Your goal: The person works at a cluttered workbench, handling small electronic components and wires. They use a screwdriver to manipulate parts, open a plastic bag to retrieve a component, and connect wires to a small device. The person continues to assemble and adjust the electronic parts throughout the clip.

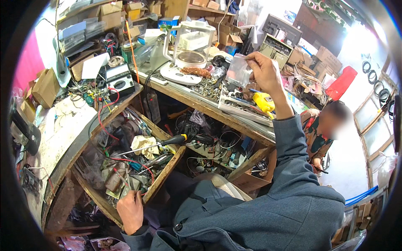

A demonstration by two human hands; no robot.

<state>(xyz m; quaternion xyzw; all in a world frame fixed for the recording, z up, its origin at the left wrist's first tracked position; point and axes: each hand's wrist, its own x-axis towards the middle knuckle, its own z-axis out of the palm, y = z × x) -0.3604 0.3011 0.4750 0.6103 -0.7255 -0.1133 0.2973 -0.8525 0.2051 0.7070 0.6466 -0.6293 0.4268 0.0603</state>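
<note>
My right hand (261,71) is raised over the workbench at centre right, pinching a small clear plastic bag (237,72). Below it lie a tray of parts (234,106), a yellow plastic object (263,102) and heaped small metal pieces (207,88). At lower centre, my left hand (130,209) is at the front of an open wooden drawer (167,172), fingers closed on something I cannot make out, possibly a thin metal piece. The drawer holds tangled wires, tools and a long screwdriver (173,139) with a black and yellow handle, lying across it.
A side bench (58,129) with electronics runs along the left. A white appliance (181,75) with a clear cylinder sits on the main bench. Shelves of boxes (109,16) stand behind. Another person (318,138) is at the right, holding something dark, near a window (372,134).
</note>
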